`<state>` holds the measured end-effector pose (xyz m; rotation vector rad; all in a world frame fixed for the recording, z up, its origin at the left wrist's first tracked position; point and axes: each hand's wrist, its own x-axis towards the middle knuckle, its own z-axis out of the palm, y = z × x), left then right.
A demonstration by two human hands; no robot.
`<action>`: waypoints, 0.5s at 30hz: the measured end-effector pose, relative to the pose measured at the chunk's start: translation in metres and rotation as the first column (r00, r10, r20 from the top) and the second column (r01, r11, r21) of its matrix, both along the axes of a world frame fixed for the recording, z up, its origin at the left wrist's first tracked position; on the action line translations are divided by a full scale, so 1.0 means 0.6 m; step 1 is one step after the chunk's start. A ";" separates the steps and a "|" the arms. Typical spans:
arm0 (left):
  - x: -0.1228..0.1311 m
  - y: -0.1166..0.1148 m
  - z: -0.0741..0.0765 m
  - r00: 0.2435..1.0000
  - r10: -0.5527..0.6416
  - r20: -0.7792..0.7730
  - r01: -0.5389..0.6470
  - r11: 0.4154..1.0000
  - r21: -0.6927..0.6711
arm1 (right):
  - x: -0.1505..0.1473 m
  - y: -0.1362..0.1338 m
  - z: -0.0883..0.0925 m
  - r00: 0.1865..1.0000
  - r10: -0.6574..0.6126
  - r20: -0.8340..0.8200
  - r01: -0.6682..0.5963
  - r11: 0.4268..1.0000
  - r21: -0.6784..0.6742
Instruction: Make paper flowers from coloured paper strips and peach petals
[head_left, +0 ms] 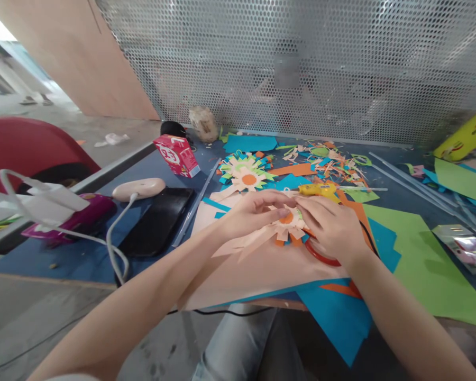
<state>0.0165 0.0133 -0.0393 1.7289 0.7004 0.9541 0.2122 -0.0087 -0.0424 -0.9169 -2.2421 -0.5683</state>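
Between left hand (250,212) and right hand (335,226), paper flower (289,227); pale sheet (257,272) beneath

Both hands (248,211) (333,225) apparently touch paper flower (289,218)

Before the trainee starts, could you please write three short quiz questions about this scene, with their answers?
1. True or false: the black rectangular phone lies on the blue tabletop.
2. What colour is the round centre of the layered paper flower between the left hand and the right hand?
3. Which is nearer the perforated metal panel: A, the phone; B, the red cardboard box?

Key: 1. True. 2. Orange. 3. B.
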 end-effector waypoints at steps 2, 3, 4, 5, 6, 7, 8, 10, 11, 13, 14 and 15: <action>0.000 0.001 -0.001 1.000 -0.018 -0.007 0.018 0.999 -0.029 | 0.003 0.000 0.000 0.998 -0.021 0.055 0.019 0.999 0.035; 0.000 0.001 -0.001 1.000 -0.024 -0.020 0.023 0.999 -0.032 | 0.003 0.000 0.001 0.997 -0.033 0.074 0.030 0.999 0.041; 0.000 0.001 -0.001 0.999 -0.026 -0.037 0.025 0.999 -0.029 | 0.003 0.000 0.001 0.995 -0.043 0.090 0.040 0.999 0.038; 0.000 0.001 -0.001 0.998 -0.028 -0.054 0.027 0.999 -0.024 | 0.003 0.000 0.002 0.994 -0.047 0.097 0.044 0.999 0.030; 0.000 0.001 -0.001 0.997 -0.031 -0.067 0.029 0.999 -0.026 | 0.002 0.000 0.003 0.995 -0.045 0.089 0.043 0.999 0.018; 0.000 0.001 0.000 0.997 -0.035 -0.070 0.033 0.999 -0.034 | 0.000 0.000 0.004 0.998 -0.043 0.055 0.043 0.999 0.001; 0.000 0.001 0.001 0.997 -0.036 -0.065 0.033 0.998 -0.047 | -0.001 0.000 0.005 0.999 -0.042 -0.005 0.042 0.999 -0.025; 0.000 0.001 0.002 0.999 -0.022 -0.044 0.018 0.997 -0.076 | -0.003 0.001 0.007 0.982 -0.061 -0.178 0.046 0.995 -0.086; 0.000 0.001 0.003 0.999 -0.010 -0.037 0.007 0.996 -0.085 | -0.003 0.002 0.009 0.959 -0.087 -0.269 0.057 0.992 -0.116; -0.001 0.003 0.002 1.000 0.009 -0.026 -0.011 0.996 -0.092 | 0.001 0.005 0.010 0.897 -0.148 -0.417 0.068 0.977 -0.201; -0.001 0.004 0.001 1.000 0.010 -0.011 -0.011 0.995 -0.098 | 0.004 0.007 0.010 0.865 -0.173 -0.471 0.056 0.966 -0.251; -0.002 0.005 0.000 1.000 0.009 0.022 -0.007 0.994 -0.113 | 0.007 0.009 0.009 0.838 -0.198 -0.509 0.037 0.950 -0.309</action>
